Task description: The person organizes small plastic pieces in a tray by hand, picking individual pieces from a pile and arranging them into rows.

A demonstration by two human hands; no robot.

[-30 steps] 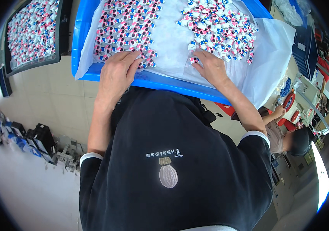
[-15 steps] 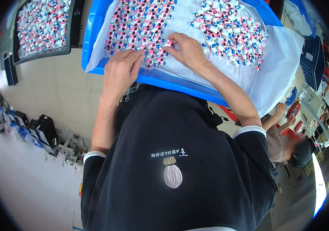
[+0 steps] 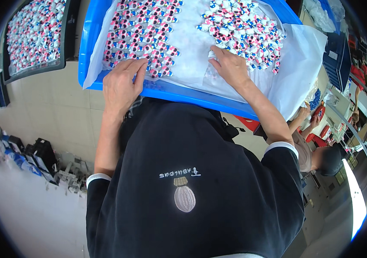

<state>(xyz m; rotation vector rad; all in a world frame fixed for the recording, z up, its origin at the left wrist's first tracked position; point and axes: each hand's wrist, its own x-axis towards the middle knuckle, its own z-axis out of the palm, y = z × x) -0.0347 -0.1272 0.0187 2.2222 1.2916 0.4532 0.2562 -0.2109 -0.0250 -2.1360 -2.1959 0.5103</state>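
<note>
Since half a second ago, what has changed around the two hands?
The right hand moved rightward, from the neat rows to the edge of the loose pile. The piece it carried is let go; a white piece is now at its fingertips. The left hand stays near the rows' lower edge.

A: Quick rm check, floor first?
B: Beige floor (image 3: 58, 101) w/ faint seams at 9 o'clock; paler grey floor (image 3: 30, 206) approx. 8.
A: Furniture etc.?
B: Pale worktable (image 3: 341, 103) nr 3, dk blue crate (image 3: 337, 56) at 2. Black boxes (image 3: 42, 154) just below 9, grey clutter (image 3: 76, 170) beside.
A: Light?
B: V. bright white strip (image 3: 355, 200) nr 4 (window or lamp, can't tell).
</note>
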